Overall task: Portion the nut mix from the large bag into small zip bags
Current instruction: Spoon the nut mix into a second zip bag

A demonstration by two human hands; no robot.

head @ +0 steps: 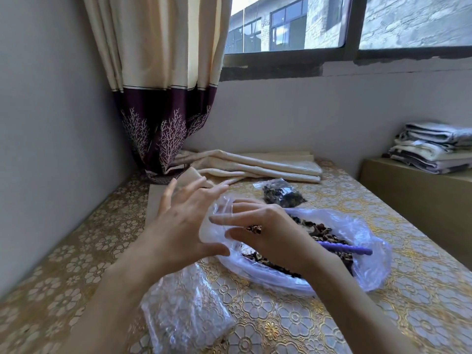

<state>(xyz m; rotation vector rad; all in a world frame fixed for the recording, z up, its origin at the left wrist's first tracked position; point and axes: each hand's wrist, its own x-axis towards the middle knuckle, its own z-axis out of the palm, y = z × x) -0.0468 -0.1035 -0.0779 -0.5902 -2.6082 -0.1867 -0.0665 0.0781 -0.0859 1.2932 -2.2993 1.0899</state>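
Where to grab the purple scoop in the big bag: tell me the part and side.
Grip the purple scoop by its free handle end, coming from the right. That end pokes out over the nuts toward the big bag opening; its other end is hidden behind the right hand.

One head-worn wide-angle view looks forward and down from close above the surface (383,315), which fills the lower frame. It faces a wall corner with a curtain (163,72) at upper left and a window (332,21) across the upper right. Both forearms enter from the bottom edge.
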